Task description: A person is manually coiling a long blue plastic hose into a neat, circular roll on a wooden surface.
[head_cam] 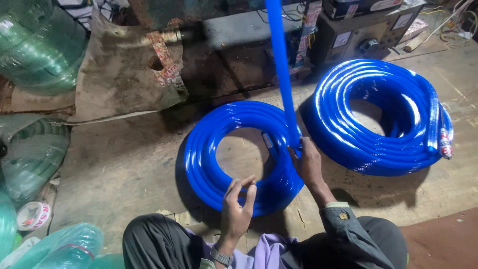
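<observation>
A blue plastic hose (pixel 281 65) comes down from the top of the view into a half-wound coil (pixel 209 164) lying flat on the floor in front of me. My right hand (pixel 306 162) grips the hose where it meets the coil's right side. My left hand (pixel 238 204) rests on the coil's near edge, fingers curled over the loops. A wristwatch (pixel 221 257) is on my left wrist. A larger finished blue coil (pixel 383 117) lies to the right, bound with printed tape (pixel 444 144).
Green translucent hose coils (pixel 37 45) are stacked at the left, with more wrapped in plastic (pixel 64 246) at bottom left. A tape roll (pixel 33 215) lies nearby. A worn sack (pixel 124 69) covers the back left. A machine with dials (pixel 358 35) stands behind.
</observation>
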